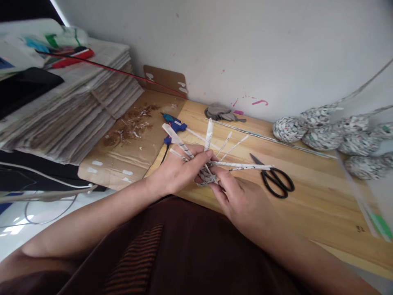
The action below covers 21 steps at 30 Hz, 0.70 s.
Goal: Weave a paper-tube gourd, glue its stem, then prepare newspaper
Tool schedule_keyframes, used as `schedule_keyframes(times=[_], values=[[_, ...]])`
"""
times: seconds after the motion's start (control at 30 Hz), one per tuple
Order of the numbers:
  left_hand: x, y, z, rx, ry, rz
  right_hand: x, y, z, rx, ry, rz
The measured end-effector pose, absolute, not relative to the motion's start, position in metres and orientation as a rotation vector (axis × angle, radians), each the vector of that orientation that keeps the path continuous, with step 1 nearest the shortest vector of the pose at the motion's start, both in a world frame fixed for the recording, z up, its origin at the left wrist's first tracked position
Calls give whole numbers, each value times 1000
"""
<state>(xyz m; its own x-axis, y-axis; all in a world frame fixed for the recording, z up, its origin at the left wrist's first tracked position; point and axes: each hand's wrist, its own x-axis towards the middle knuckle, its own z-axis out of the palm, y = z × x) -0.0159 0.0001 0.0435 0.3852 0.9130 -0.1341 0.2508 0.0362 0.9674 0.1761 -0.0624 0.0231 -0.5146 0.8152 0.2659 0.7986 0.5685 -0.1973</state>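
Between my two hands is a small woven piece of rolled newspaper strips [207, 177], with several paper tubes fanning out from it. My left hand [181, 168] is closed round its left side, thumb across the top. At the lower right, my right hand [236, 190] pinches the weave near the base of the tubes. One white paper tube [242, 165] sticks out to the right above my right hand. The underside of the piece is hidden by my fingers. Black-handled scissors [278, 182] lie on the table just right of my right hand.
A blue glue gun [175, 127] lies behind my left hand, beside a cardboard sheet [123, 155] with brown scraps. Stacked newspapers [92, 98] stand left. Several woven paper balls [325, 137] sit right. A grey cloth [222, 112] and a long thin rod [260, 135] lie by the wall.
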Motion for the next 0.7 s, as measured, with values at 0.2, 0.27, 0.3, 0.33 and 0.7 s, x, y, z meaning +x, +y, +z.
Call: schedule_keyframes(times=[0.2, 0.27, 0.3, 0.33, 0.7], values=[[-13, -4, 41, 1572, 1121, 726, 167, -62, 31, -1454, -2497, 82], [-12, -5, 41, 1585, 1108, 721, 165, -57, 33, -1502, -2432, 180], [-12, -6, 42, 1586, 1102, 717, 165, -55, 34, -1524, -2409, 230], [-12, -6, 42, 1585, 1098, 714, 165, -53, 34, -1543, -2395, 283], [-13, -6, 46, 1587, 1118, 720, 172, -67, 40, -1382, -2564, 85]])
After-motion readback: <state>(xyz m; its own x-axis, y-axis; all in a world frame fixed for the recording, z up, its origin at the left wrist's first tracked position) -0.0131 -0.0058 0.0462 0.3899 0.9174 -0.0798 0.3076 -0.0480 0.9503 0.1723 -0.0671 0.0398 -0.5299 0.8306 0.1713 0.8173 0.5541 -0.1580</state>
